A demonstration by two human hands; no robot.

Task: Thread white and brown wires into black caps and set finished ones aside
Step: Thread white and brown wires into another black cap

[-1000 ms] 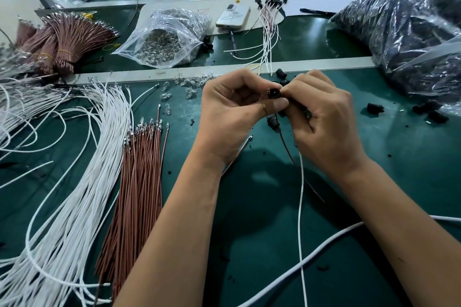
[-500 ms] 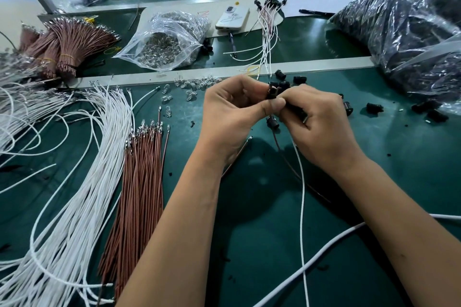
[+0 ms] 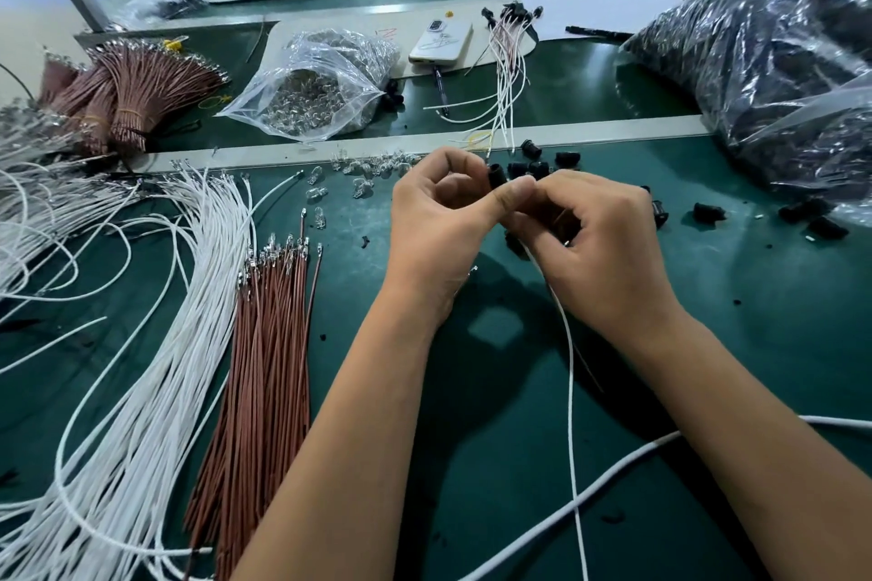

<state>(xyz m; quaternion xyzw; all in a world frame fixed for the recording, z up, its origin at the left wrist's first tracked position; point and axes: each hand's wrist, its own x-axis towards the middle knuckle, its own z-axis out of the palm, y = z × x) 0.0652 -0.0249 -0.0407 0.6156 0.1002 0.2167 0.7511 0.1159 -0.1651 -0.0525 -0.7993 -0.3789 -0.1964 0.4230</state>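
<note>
1. We see the left hand (image 3: 439,222) with its fingers curled, pinching a black cap (image 3: 497,175) between thumb and forefinger, just above the green table (image 3: 755,344).
2. The right hand (image 3: 599,250) presses against the left, its fingers curled around a thin white wire (image 3: 569,373) that trails from under the palm toward us; its tip is hidden by the fingers.
3. Loose black caps (image 3: 538,165) lie just behind the hands, with a few more to the right.
4. To the left lie a sheaf of white wires (image 3: 155,344) and, beside it, a bundle of brown wires (image 3: 264,363).
5. Finished wires with caps (image 3: 509,61) rest farther back, beside a phone (image 3: 441,42).
6. A clear bag of small bulbs (image 3: 316,94) sits behind the rail, and a large bag of black parts (image 3: 764,71) sits at far right.
</note>
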